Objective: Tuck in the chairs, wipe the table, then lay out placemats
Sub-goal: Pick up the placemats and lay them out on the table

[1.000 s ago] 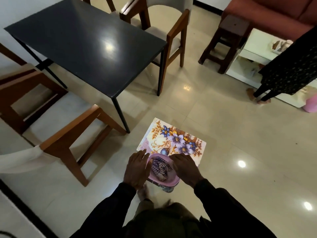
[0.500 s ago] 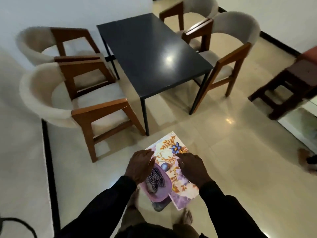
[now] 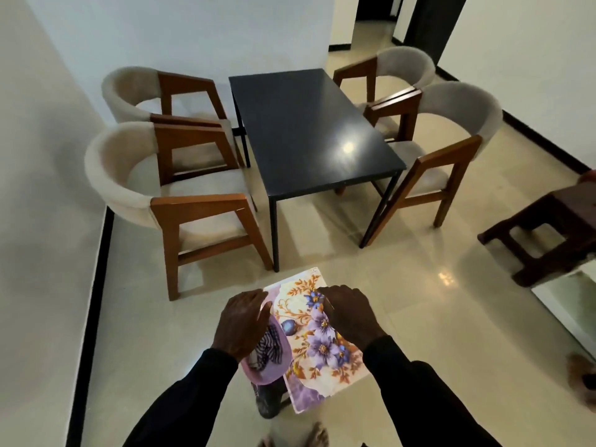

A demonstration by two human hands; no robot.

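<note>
- Hands are held low in front of the body, backs up, with dark sleeves (image 3: 429,391) reaching in from the bottom edge.
- The left hand (image 3: 240,324) lies curved over the top of a pink bowl (image 3: 269,371) and holds it up; its fingers reach onto the left edge of the placemat (image 3: 319,337).
- The right hand (image 3: 351,314) grips the right edge of the flowered placemat, fingers curled down over it, so the mat hangs tilted above the floor (image 3: 419,301), between the two hands and in front of the table (image 3: 309,130).
- A striped cloth (image 3: 267,350) sits bunched inside the bowl, partly under the left palm.
- Fingertips and thumbs of both hands are hidden beneath the mat and bowl.
- A dark thing (image 3: 269,403) shows below the bowl; what it is cannot be made out.
- The person's bare feet (image 3: 317,437) are cut off at the bottom edge, and another blurred foot (image 3: 580,377) shows at the right edge.
- The dark, glossy table stands ahead with a light glare on its top.
- Four wooden chairs (image 3: 193,221) with pale cushioned backs flank it, two on each long side; the left pair stands apart from the table, the right pair closer.
- A dark wooden stool (image 3: 548,227) stands on the right, partly cut off.
</note>
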